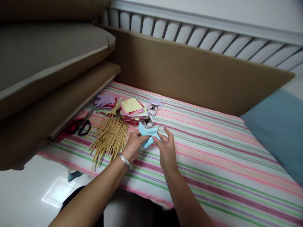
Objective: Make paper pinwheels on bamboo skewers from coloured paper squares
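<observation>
A light blue paper pinwheel [147,130] with folded blades is held between both hands over the striped cloth. My left hand [135,142], with a silver bracelet at the wrist, pinches it from the left, thumb near the small dark spot at its centre. From the right, my right hand [166,145] grips its edge with thumb and fingers, the index finger raised beside a blade. Just left of my left hand lies a loose heap of thin wooden sticks [110,135]. Beyond the hands sits a stack of coloured paper squares [131,106].
Dark-handled scissors [81,124] lie left of the sticks. Purple cut papers [104,101] and small open boxes [153,108] are near the paper stack. Thick cushions [56,63] overhang the left side. A brown board [189,69] stands at the back, and a blue cushion [276,126] at right.
</observation>
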Motion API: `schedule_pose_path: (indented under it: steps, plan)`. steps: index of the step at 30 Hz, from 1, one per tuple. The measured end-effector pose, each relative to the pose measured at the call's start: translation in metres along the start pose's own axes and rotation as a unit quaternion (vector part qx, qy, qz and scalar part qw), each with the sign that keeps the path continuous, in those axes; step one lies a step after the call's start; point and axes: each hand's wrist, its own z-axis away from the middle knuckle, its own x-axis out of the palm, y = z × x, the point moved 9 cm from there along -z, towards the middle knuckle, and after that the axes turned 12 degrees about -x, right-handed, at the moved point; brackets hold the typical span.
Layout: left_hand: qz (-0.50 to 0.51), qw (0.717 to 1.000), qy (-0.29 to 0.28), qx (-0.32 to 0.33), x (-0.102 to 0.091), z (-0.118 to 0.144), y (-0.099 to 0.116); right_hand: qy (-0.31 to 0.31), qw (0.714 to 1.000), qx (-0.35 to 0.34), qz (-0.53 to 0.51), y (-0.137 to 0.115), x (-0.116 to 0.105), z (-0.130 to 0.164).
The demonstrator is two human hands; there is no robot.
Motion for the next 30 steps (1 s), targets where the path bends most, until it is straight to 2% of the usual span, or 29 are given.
schedule_pose_path:
  steps: [3,5,9,14,17,20,22,25,27,28,29,30]
  plan:
    - [-0.006,1.0,-0.01,0.019,0.003,0.006,-0.004,-0.04,0.994,0.095,-0.049,0.016,0.001,0.007]
    - [-0.013,0.999,-0.012,0.029,0.004,0.011,-0.008,-0.069,0.989,0.12,-0.052,0.019,-0.001,0.011]
    - [-0.008,0.999,0.009,0.04,0.005,0.023,-0.018,-0.117,0.984,0.128,-0.043,0.02,-0.007,0.016]
    - [-0.037,0.998,0.023,0.048,0.007,0.044,-0.026,-0.18,0.978,0.098,-0.04,0.009,-0.006,0.02]
    - [-0.056,0.994,0.047,0.076,-0.014,0.059,-0.018,-0.171,0.979,0.106,-0.045,0.0,-0.015,0.02]
    - [-0.105,0.98,0.133,0.109,-0.059,0.074,0.004,-0.107,0.981,0.133,-0.094,-0.003,-0.033,0.019]
    - [-0.162,0.964,0.171,0.121,-0.082,0.082,0.021,-0.072,0.977,0.144,-0.136,-0.002,-0.042,0.021]
    - [-0.297,0.921,0.209,0.138,-0.091,0.087,0.038,-0.061,0.971,0.159,-0.171,0.004,-0.045,0.027]
    - [-0.419,0.873,0.187,0.166,-0.074,0.085,0.04,-0.064,0.966,0.166,-0.189,0.007,-0.043,0.03]
    - [-0.498,0.83,0.164,0.189,-0.059,0.083,0.038,-0.067,0.963,0.167,-0.199,0.007,-0.041,0.03]
    - [-0.591,0.766,0.135,0.212,-0.042,0.08,0.032,-0.071,0.961,0.167,-0.209,0.006,-0.039,0.029]
    - [-0.679,0.69,0.1,0.229,-0.026,0.076,0.022,-0.076,0.959,0.166,-0.218,0.005,-0.038,0.028]
